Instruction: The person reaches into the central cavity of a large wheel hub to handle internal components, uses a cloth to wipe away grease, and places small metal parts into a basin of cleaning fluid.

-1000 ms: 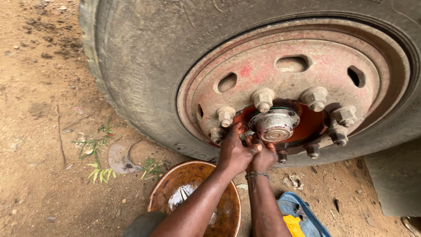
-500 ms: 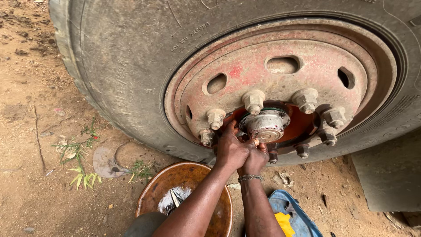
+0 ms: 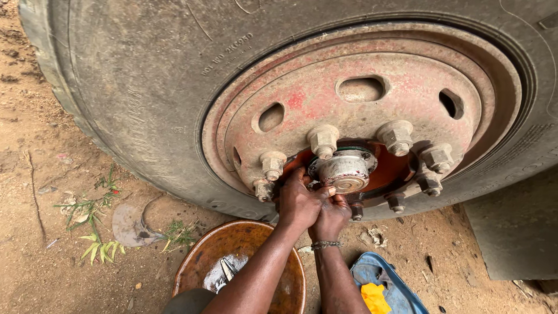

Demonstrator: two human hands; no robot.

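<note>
**Hub cap work at the lower edge of the wheel centre**

The grey metal hub cap [image 3: 344, 170] sits at the centre of the faded red steel wheel rim [image 3: 360, 93], mounted in the large dusty tyre [image 3: 133, 75] that fills the upper frame. The large hex wheel nuts [image 3: 323, 139] visible around the hub are all seated on their studs; none appears removed. The hub cap is in place on the hub, so judged from this view the work is at an early stage.

The left hand [image 3: 297, 200] closes its grip around the lower left edge of the hub cap, thumb pressed to its rim. The right hand [image 3: 331, 218] sits just beneath, fingers curled; whether it holds a fastener or tool cannot be told.

Below, on the dirt ground [image 3: 52, 244], stand a rusty round metal basin [image 3: 244, 261] and a blue plastic container [image 3: 383, 279].
</note>
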